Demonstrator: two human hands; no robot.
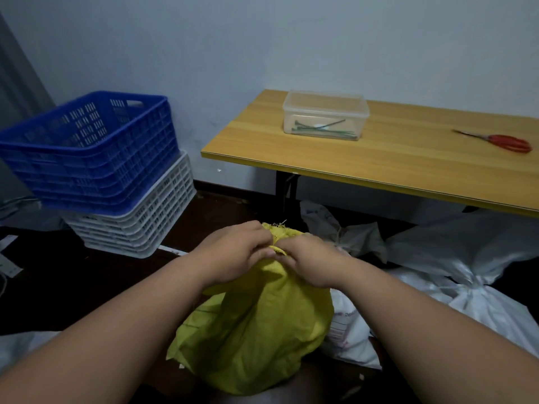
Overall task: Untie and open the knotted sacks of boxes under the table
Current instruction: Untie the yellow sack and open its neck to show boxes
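working the knot at the neck of a yellow sack

both hands meet at the gathered neck of the crumpled yellow woven-plastic sack (256, 325), which stands on the dark floor in front of the wood-topped table (393, 158), not under it. the left hand (233, 255) has its fingers curled onto the bunched top, and the right hand (309, 260) pinches the same spot from the other side; a short yellow strip shows between the thumbs. whether this strip is a tie or a twist of the sack's own cloth cannot be told. to do the step well, one hand should probably hold the neck steady below the knot while the other loosens the outermost loop, pushing slack into it rather than pulling the ends, which would likely tighten it. the frayed weave at the mouth may snag. the sack looks full and lumpy, its sides creased, its frayed mouth poking up behind the fingers. tied white woven sacks (472, 275) lie to the right, partly under the table. on the table rest red-handled scissors (504, 142) and a clear plastic lidded box (325, 115) of cable ties; stacked blue and white crates (93, 147) stand at left.
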